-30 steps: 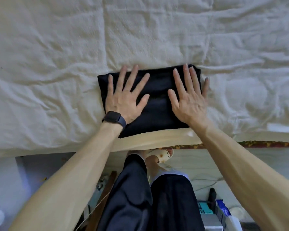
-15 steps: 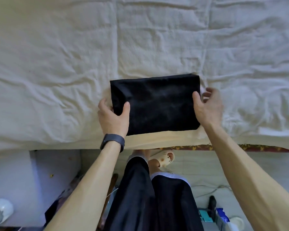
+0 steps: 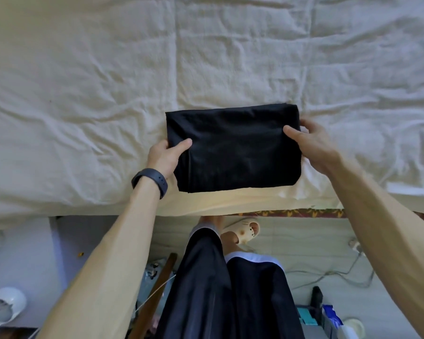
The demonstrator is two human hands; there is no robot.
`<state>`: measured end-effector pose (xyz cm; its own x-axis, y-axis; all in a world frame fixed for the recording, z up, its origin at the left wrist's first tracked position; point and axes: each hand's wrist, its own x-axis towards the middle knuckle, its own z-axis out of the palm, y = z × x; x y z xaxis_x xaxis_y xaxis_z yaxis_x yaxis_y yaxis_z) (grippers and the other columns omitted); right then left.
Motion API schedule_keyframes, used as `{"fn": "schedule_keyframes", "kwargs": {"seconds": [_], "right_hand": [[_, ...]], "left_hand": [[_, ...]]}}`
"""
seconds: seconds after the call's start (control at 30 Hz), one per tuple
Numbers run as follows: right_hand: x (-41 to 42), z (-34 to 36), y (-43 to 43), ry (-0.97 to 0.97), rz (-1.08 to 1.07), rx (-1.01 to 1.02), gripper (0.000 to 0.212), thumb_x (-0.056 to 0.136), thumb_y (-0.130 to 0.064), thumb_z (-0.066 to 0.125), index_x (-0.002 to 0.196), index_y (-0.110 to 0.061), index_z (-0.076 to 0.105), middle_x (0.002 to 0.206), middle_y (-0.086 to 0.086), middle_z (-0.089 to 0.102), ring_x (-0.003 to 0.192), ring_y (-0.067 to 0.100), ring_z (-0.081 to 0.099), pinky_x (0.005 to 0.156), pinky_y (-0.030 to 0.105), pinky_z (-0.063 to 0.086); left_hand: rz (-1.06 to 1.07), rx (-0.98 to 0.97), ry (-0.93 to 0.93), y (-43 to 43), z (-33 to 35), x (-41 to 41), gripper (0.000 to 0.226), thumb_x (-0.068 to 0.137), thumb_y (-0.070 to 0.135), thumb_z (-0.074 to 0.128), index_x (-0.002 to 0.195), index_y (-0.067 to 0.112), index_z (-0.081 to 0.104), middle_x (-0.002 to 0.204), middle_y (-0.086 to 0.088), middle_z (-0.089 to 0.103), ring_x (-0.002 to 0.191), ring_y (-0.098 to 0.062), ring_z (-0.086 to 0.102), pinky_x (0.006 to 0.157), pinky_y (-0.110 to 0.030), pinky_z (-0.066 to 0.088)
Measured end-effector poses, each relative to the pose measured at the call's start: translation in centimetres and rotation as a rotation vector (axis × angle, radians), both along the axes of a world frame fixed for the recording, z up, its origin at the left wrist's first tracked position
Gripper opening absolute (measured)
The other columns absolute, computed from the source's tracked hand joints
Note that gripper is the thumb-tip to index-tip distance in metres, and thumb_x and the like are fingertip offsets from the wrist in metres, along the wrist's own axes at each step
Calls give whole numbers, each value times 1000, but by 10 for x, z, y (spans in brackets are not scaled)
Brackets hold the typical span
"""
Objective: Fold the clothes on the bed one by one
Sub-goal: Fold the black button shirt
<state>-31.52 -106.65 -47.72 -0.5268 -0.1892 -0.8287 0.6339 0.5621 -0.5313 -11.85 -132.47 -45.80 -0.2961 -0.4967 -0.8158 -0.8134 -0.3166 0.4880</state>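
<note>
- Black folded garment (image 3: 233,150) sits mid-frame near bed (image 3: 83,94) edge, compact rectangle, folding looks done.
- Left hand (image 3: 163,156) grasps its left edge, right hand (image 3: 309,140) grasps its right edge.
- No other clothes visible; remaining likely just setting it aside.

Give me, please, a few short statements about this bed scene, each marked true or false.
1. The black garment is folded into a rectangle. True.
2. Both grips lie flat on top of it. False: the left grip and right grip, bare hands, each hold a side edge, thumb on top.
3. A dark band circles the left wrist. True.
4. The garment sits at the far side. False: it is close to the near edge of the bed.
</note>
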Motion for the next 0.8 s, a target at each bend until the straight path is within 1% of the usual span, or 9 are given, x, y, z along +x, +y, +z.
{"fn": "schedule_keyframes", "kwargs": {"seconds": [0.07, 0.13, 0.2, 0.33, 0.4, 0.43, 0.57, 0.67, 0.8], "right_hand": [[6, 3, -1, 18, -22, -17, 20, 102, -22, 61, 122, -26, 59, 112, -9, 68, 105, 15, 68, 84, 34, 57], [9, 6, -2, 26, -27, -39, 24, 101, -22, 62, 124, -28, 56, 112, -9, 68, 105, 14, 68, 86, 35, 57], [10, 9, -3, 23, -13, -55, 36, 99, -25, 67, 130, -31, 52, 115, -5, 69, 102, 14, 70, 84, 35, 57], [6, 7, -4, 33, 1, -46, 49, 96, -23, 70, 141, -30, 50, 115, 0, 72, 99, 16, 72, 77, 32, 57], [6, 6, -6, 46, -18, -29, 48, 97, -20, 69, 140, -30, 52, 111, 0, 73, 93, 14, 74, 71, 29, 57], [7, 7, -7, 54, -29, -21, 46, 98, -18, 68, 139, -30, 53, 108, -1, 73, 89, 13, 74, 68, 27, 57], [11, 9, -9, 98, -65, -12, 40, 99, -17, 66, 136, -30, 57, 103, -4, 73, 85, 9, 74, 67, 25, 57], [14, 12, -9, 122, -86, -9, 37, 98, -16, 66, 130, -33, 59, 108, -3, 72, 94, 13, 73, 75, 27, 58], [15, 23, -9, 171, -74, -17, 35, 99, -17, 66, 129, -33, 61, 105, -2, 74, 95, 15, 74, 79, 30, 60]], "left_hand": [[16, -39, 8, 3, 0, 0, 16, 91, 35, 72, 95, 22, 63, 94, 9, 68, 84, -6, 64, 65, -18, 47], [41, -57, 14, 4, -2, 2, 18, 91, 33, 72, 100, 19, 64, 99, 5, 70, 92, -12, 67, 74, -25, 54], [68, -56, 24, 1, -5, 5, 29, 90, 30, 73, 112, 14, 62, 108, 1, 69, 100, -17, 67, 85, -34, 56], [59, -45, 116, -1, -2, 1, 66, 84, 32, 80, 137, 16, 44, 124, 9, 60, 111, -6, 61, 88, -23, 53], [-10, -75, 167, 0, -1, -3, 79, 83, 24, 82, 146, 19, 35, 128, 14, 55, 114, 2, 57, 91, -15, 50], [-36, -100, 177, 1, -2, -4, 81, 83, 18, 81, 148, 19, 33, 130, 13, 55, 115, 1, 57, 91, -13, 48], [7, -152, 184, 6, -3, -5, 73, 85, 11, 78, 147, 20, 40, 132, 8, 58, 118, -8, 57, 94, -16, 49], [46, -142, 187, 6, -6, -3, 68, 87, 12, 77, 145, 20, 43, 136, 5, 58, 122, -11, 58, 105, -33, 49], [56, -119, 209, 2, -7, -8, 59, 87, 10, 76, 138, 22, 49, 129, 5, 63, 117, -12, 62, 102, -37, 52]]}}
